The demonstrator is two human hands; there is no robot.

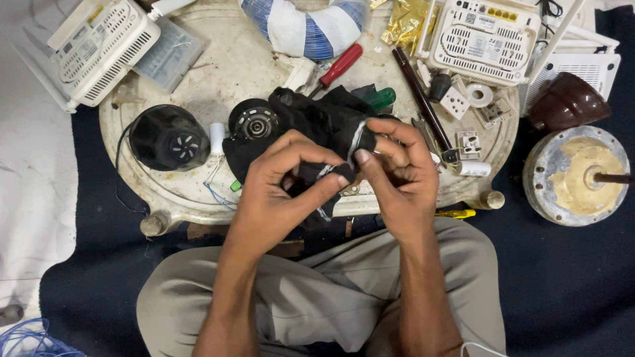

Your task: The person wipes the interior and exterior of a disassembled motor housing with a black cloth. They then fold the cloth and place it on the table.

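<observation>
Both of my hands grip a crumpled black cloth [327,122] over the front edge of a round white tray-table [218,79]. My left hand [281,182] pinches the cloth's lower part between thumb and fingers. My right hand [390,165] pinches it from the right, thumb beside a pale stripe on the cloth. The cloth's far end lies against a small black motor part [253,120] with a metal centre. What the cloth wraps, if anything, is hidden.
On the table: a black round motor housing [167,137], a white capacitor [217,137], a red-handled screwdriver [338,66], a green-handled tool [380,99], a dark rod [423,106], white switch parts [468,142], two white routers [99,46] [483,39]. A fan motor plate [575,175] lies right, on the dark mat.
</observation>
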